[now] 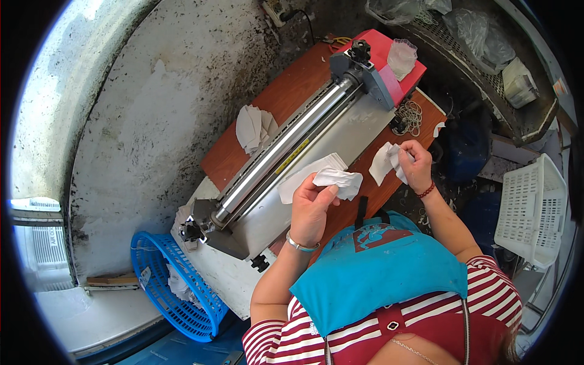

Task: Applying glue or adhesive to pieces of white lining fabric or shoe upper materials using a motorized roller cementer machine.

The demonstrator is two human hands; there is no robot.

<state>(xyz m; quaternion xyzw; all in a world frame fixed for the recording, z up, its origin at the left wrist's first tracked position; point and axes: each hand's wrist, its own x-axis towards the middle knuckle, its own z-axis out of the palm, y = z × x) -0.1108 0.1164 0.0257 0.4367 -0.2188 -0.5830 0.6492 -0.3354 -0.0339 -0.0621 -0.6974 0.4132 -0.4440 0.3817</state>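
My left hand (309, 213) pinches a crumpled white piece (342, 181) of thin, cloth-like sheet between thumb and fingers. Another white piece (382, 163) of the same kind hangs from my right hand (417, 166), whose fingers are closed on its edge. Just beyond my left hand, a neat stack of white pieces (299, 180) lies on the metal plate of a roller machine (286, 149). The machine has a long shiny roller, black knobs at both ends and a red housing (378, 53) at the far end. The two held pieces are apart.
Loose white pieces (254, 129) lie behind the roller on the brown tabletop (286, 82). At lower left stands a blue basket (210, 298) with white pieces inside. A white plastic crate (526, 210) is at right, and a coiled cord (410, 117) lies near the table's right edge.
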